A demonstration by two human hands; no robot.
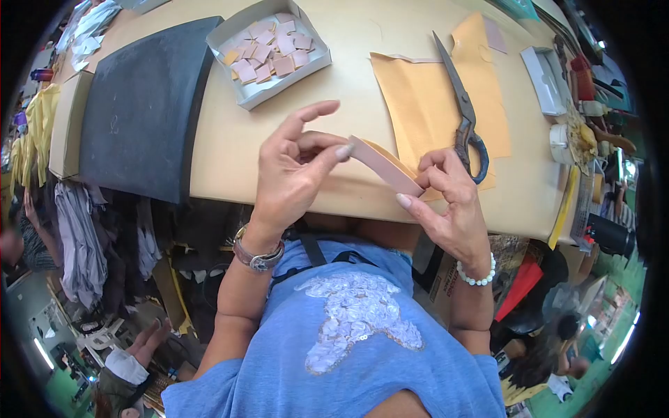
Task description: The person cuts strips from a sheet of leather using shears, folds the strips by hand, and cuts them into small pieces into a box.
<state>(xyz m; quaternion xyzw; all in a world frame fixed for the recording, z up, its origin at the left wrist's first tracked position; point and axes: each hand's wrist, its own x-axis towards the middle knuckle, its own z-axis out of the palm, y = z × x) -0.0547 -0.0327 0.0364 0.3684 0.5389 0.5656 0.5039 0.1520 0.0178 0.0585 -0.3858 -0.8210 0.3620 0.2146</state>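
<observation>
Pink strip [382, 164] slanting from far left to near right, left hand [294, 167] pinching far end, right hand [451, 200] pinching near end

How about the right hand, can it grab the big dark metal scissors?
Probably yes: the scissors lie close beside the right hand, though it must first release the thin pink-and-orange strip.

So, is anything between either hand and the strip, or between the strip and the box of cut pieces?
Nothing visible: the left hand and the right hand both touch the strip, at opposite ends. Toward the box, the left hand's raised finger crosses the direct line in this view; past it, only tabletop shows.
</observation>
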